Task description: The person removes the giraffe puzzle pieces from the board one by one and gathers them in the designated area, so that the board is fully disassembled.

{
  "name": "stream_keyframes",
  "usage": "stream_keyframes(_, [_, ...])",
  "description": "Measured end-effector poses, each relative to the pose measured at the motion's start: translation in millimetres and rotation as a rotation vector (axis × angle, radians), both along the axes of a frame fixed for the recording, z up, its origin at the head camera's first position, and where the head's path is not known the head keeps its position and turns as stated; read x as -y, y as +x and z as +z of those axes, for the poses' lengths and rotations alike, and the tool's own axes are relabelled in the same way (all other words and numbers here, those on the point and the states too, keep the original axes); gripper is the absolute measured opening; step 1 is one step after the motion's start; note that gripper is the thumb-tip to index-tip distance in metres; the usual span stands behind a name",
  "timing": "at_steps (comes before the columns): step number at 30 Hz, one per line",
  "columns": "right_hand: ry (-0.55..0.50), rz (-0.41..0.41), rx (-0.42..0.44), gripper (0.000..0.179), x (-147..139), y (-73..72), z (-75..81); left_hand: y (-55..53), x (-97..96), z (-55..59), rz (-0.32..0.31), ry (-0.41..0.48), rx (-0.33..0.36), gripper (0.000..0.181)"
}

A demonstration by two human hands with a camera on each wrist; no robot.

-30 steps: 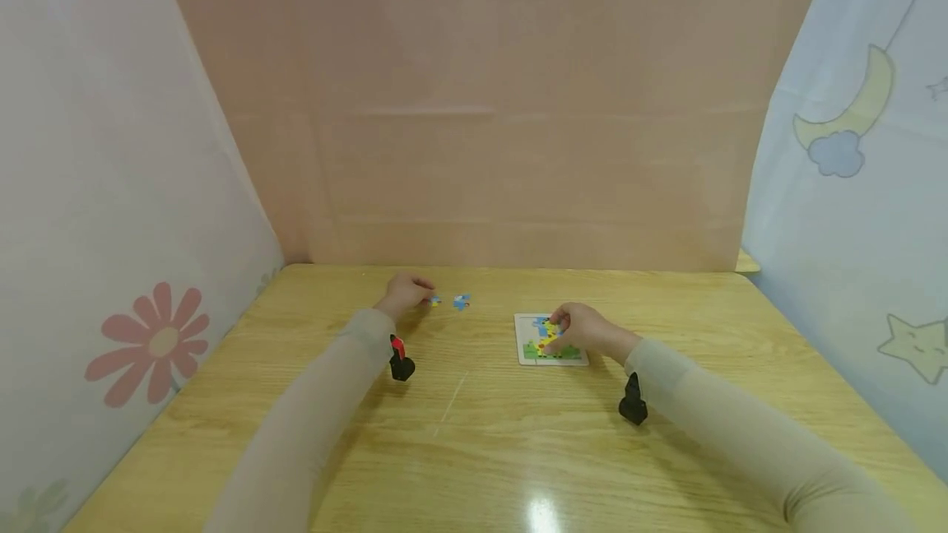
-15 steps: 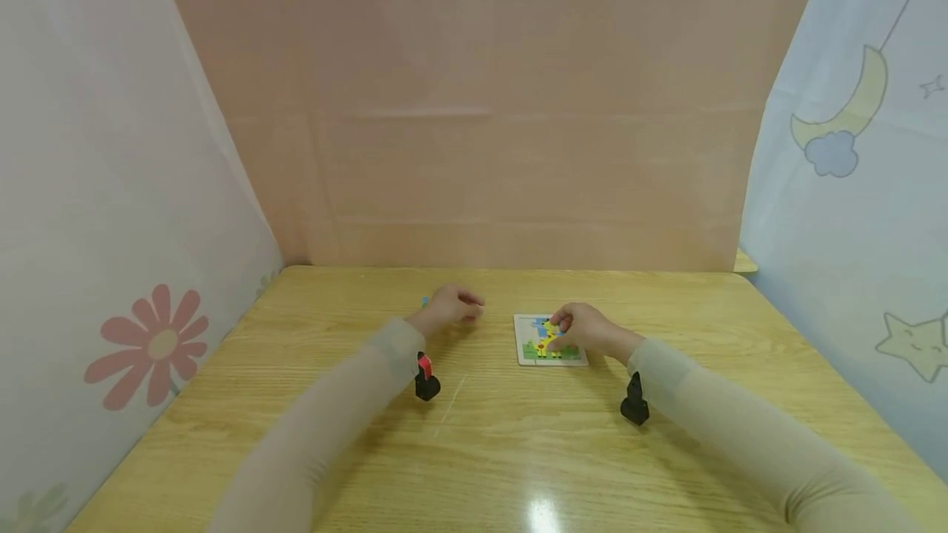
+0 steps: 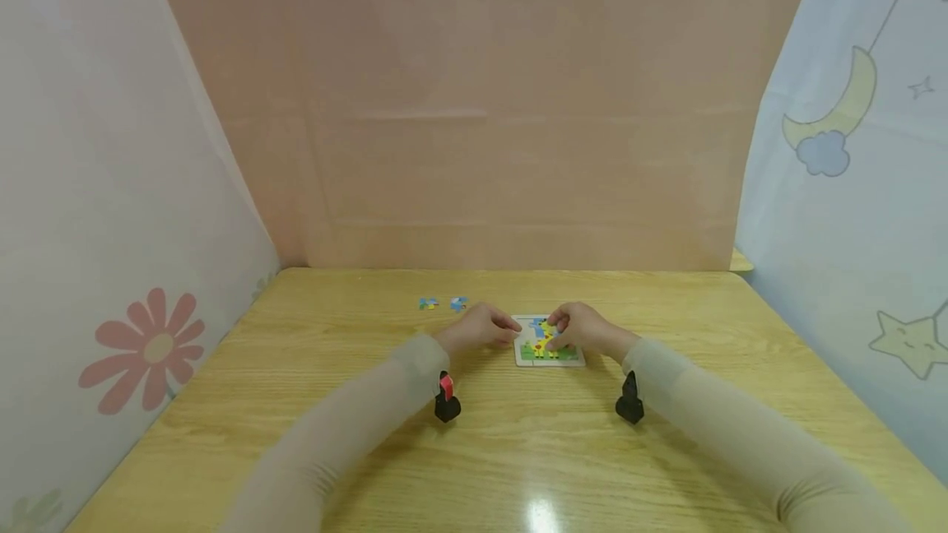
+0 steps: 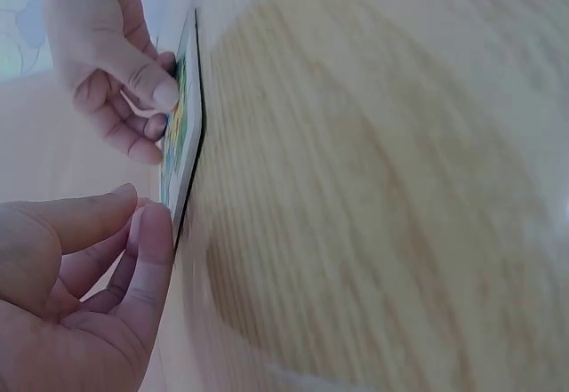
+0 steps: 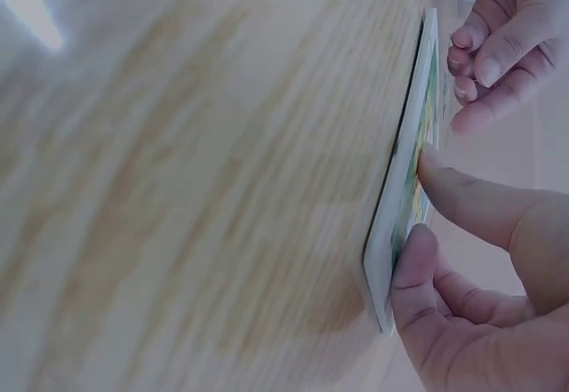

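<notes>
A square jigsaw board (image 3: 529, 357) with a pale rim lies on the table, its picture showing a yellow giraffe, green ground and blue parts. My right hand (image 3: 592, 331) rests over the board's right side, bent fingertips touching the picture; the right wrist view shows a finger (image 5: 444, 172) against the surface. By the left rim is my left hand (image 3: 474, 329), thumb and fingers slightly apart. In the left wrist view, its bent fingers (image 4: 147, 259) are close to the board's edge, with nothing visible between them. Part of the picture is hidden under my right hand.
Two loose groups of blue puzzle pieces, one left (image 3: 428, 303) and one right (image 3: 458, 303), lie behind my left hand. The wooden table (image 3: 474, 467) meets a brown backdrop (image 3: 481, 146) at the back. Printed cloths hang on both sides.
My left hand has moved rightward from the loose pieces to the board's left rim, uncovering those pieces. My right hand has stayed in place on the board.
</notes>
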State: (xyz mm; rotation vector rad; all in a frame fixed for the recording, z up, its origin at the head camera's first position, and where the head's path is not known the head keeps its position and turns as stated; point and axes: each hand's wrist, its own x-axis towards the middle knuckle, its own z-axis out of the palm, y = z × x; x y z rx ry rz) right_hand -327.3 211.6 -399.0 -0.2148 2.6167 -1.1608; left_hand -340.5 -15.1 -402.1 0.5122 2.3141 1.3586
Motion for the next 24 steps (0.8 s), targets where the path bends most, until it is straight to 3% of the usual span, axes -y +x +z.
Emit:
stream_keyframes(6, [-0.019, 0.007, 0.006, 0.045, -1.9, -0.3, 1.6, 4.7, -10.4, 0.8, -0.031, -0.046, 0.006, 0.021])
stream_keyframes(14, [-0.010, 0.008, -0.001, 0.046, -1.9, 0.5, 1.8, 8.9, -15.7, 2.2, -0.028, -0.105, -0.053, 0.016])
stream_keyframes(24, [0.002, -0.004, 0.003, 0.045, -0.8, 1.3, 1.0, 14.0, -23.0, 3.1, 0.012, -0.063, -0.109, 0.008])
